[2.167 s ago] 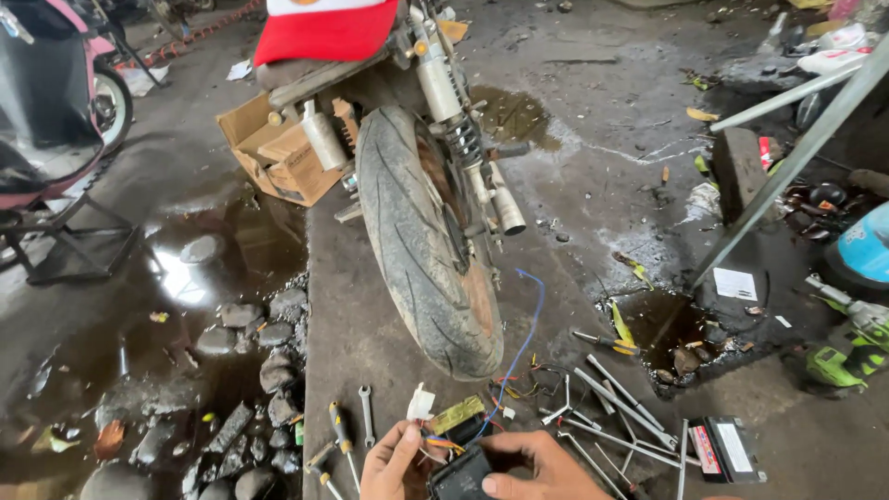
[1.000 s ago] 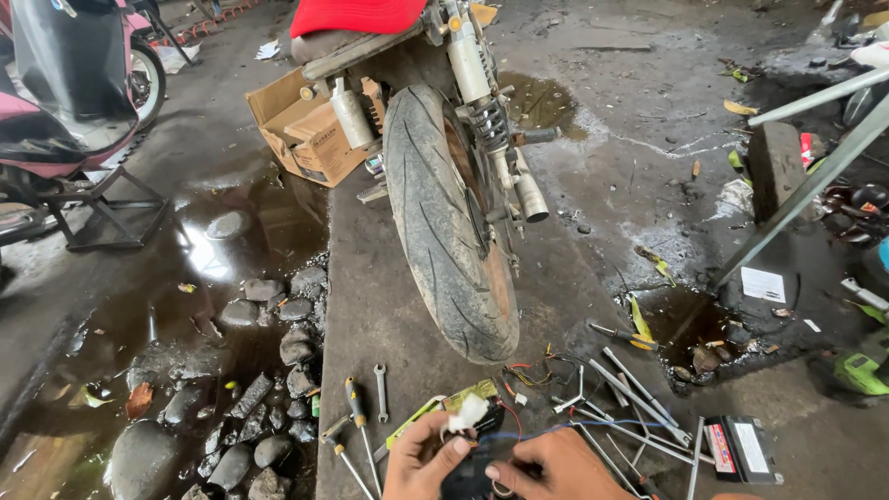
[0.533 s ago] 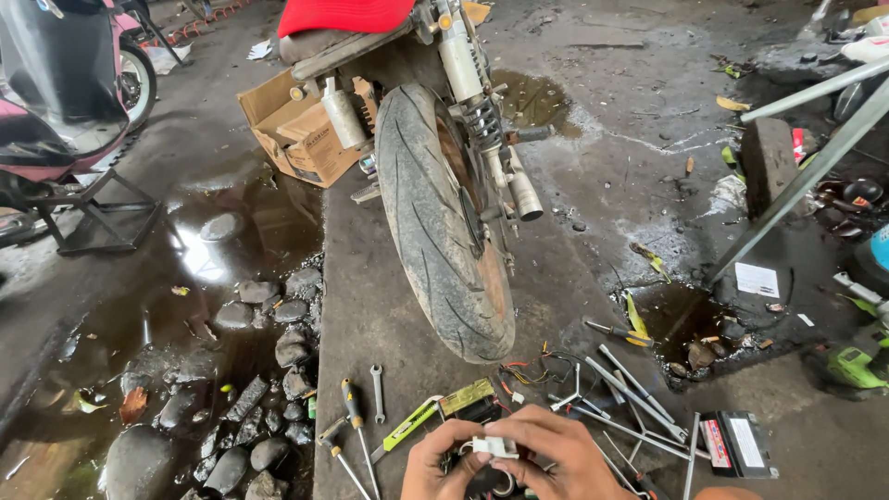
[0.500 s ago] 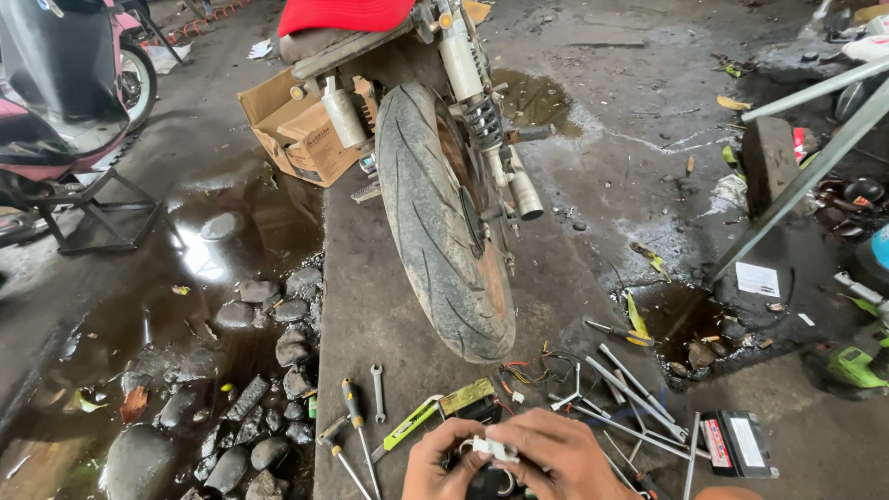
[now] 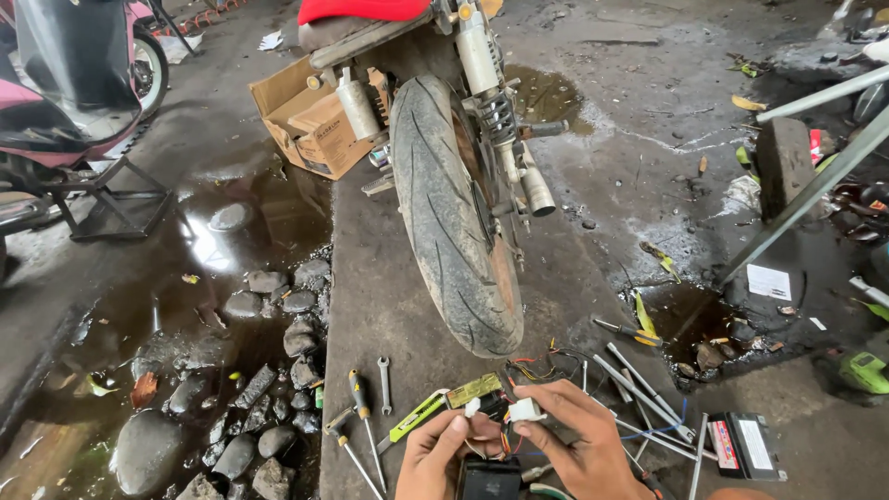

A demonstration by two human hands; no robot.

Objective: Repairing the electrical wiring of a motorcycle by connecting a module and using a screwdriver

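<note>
Since the earlier view both hands have risen further into sight and the small white plastic connector [image 5: 524,408] now sits higher, nearer the worn black rear motorcycle tyre [image 5: 454,213]. The right hand [image 5: 574,435] pinches that connector between closed thumb and fingertips, while the left hand [image 5: 444,452] curls its fingers shut around the thin coloured wires [image 5: 505,435] just above a small black box-shaped unit [image 5: 488,479]. Beside them on the grey concrete floor [image 5: 389,296] lie 2 screwdrivers [image 5: 361,417], a small steel spanner [image 5: 383,383], a yellow-green utility knife [image 5: 417,419] and a black rectangular battery [image 5: 745,446].
</note>
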